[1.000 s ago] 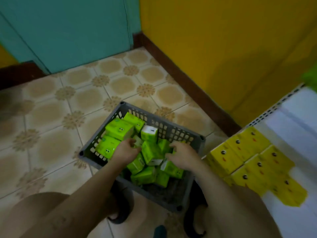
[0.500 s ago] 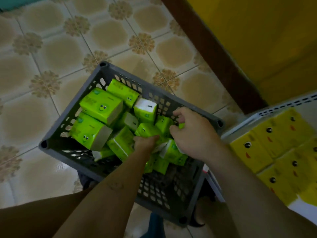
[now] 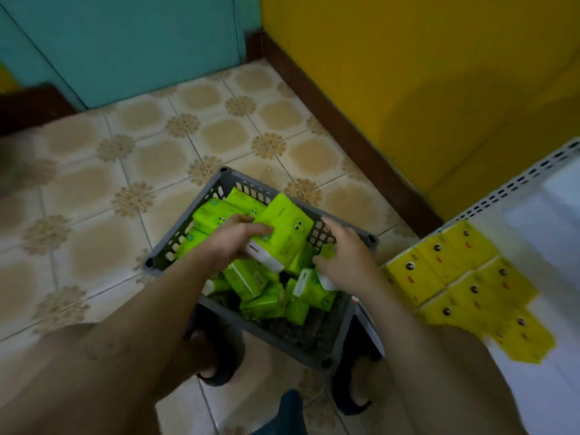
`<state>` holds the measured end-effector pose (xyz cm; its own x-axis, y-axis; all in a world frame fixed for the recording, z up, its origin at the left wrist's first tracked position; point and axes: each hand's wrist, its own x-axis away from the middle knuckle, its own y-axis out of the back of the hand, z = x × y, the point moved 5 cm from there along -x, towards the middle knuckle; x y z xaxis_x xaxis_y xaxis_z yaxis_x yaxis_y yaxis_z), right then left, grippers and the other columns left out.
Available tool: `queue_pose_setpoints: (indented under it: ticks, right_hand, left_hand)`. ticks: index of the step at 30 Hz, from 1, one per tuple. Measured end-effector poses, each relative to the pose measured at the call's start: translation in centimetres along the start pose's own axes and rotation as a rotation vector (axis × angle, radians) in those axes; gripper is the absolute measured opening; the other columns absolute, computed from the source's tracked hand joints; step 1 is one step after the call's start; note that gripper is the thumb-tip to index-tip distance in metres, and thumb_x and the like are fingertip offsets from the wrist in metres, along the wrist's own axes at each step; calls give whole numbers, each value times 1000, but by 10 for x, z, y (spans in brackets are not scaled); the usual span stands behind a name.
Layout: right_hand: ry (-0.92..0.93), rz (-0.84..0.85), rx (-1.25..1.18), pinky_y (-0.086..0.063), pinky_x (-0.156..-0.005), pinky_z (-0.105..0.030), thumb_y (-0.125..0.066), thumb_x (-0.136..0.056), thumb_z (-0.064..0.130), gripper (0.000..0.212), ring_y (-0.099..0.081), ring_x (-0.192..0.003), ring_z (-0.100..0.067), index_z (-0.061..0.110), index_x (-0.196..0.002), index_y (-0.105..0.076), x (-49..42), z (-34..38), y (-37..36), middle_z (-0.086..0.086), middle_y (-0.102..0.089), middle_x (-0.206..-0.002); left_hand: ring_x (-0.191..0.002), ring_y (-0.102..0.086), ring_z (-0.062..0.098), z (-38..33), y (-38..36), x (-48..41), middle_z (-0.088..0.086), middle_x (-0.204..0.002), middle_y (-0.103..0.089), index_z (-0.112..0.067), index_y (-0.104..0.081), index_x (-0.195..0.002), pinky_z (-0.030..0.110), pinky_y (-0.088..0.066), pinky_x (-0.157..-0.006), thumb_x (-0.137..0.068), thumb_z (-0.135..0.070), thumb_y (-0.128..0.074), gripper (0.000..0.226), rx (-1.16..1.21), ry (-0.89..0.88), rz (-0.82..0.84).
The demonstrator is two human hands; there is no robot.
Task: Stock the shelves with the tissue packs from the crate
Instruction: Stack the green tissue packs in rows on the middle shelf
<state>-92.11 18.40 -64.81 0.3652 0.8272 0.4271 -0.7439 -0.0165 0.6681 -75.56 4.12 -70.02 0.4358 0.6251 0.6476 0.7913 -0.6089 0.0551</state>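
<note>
Tiled floor [image 3: 157,158]: left hand [image 3: 232,240] clamps a tissue pack [image 3: 285,227] pointing away, white end nearest; right hand [image 3: 348,262] unclear.

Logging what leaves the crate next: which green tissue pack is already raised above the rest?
The green pack gripped by the left hand at the crate's far side; it is tilted up above the other packs, which lie loose below.

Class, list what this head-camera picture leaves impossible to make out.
Head view throughout:
- Whether the right hand grips a pack: its own back hides the fingertips.
- The shelf: cut off by the right edge.
- Print on the green pack held in the left hand: blurred.
</note>
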Motion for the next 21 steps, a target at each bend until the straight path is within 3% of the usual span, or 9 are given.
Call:
queue_pose_setpoints:
  ticks: [2, 4, 8, 11, 14, 18, 21]
  right_hand:
    - [90, -75, 9, -42, -101, -44, -70, -87, 34, 92, -29, -141, -22, 47, -151, -5, 38, 10, 14, 10, -9, -160]
    - [199, -153, 80, -41, -105, -48, -76, -81, 38, 103, -24, -144, -21, 56, -147, 2, 72, 24, 30, 19, 1, -158]
    - [415, -312, 308, -32, -114, -46, -79, -73, 47, 108, -5, -149, -18, 53, -148, -1, 130, 51, 61, 17, 13, -157]
    - [480, -413, 415, -30, -112, -39, -75, -74, 52, 99, -8, -146, -20, 49, -150, -11, 176, 62, 88, 6, 4, -160]
    - [490, -580, 437, -36, -107, -44, -74, -71, 55, 91, -23, -140, -28, 44, -148, -26, 216, 66, 120, -4, -15, -158]
    - [418, -840, 441, -45, -96, -43, -74, -70, 54, 80, -28, -135, -27, 36, -141, -42, 254, 66, 173, -3, -26, -152]
    - [321, -953, 389, -43, -97, -40, -76, -72, 51, 71, -32, -132, -27, 30, -134, -49, 262, 53, 225, -4, -29, -148]
  left_hand:
    - [-108, -57, 39, -26, -1, 36, 17, -115, -57, -15, -56, -110, 44, -46, -85, -72, -37, -77, 49, -65, -50, 79]
    - [-112, -58, 41, -50, -11, 74, 17, -114, -64, -13, -63, -103, 45, -45, -89, -76, -32, -73, 34, -84, -99, 179]
    - [-114, -60, 37, -96, -46, 143, 20, -123, -65, -7, -63, -124, 52, -40, -104, -64, -32, -75, 66, -114, -211, 368]
    - [-104, -63, 35, -121, -77, 180, 23, -121, -64, -7, -64, -122, 52, -43, -100, -68, -26, -72, 57, -83, -273, 474]
    - [-83, -71, 26, -145, -111, 208, 15, -100, -73, -10, -68, -109, 37, -57, -77, -77, -30, -62, 38, -23, -309, 535]
    - [-89, -68, 25, -186, -149, 233, 12, -106, -70, -11, -65, -111, 36, -52, -79, -90, -47, -49, 45, 220, -453, 529]
    - [-104, -60, 22, -208, -176, 237, 6, -128, -61, -19, -57, -127, 35, -46, -75, -98, -47, -42, 43, 196, -605, 350]
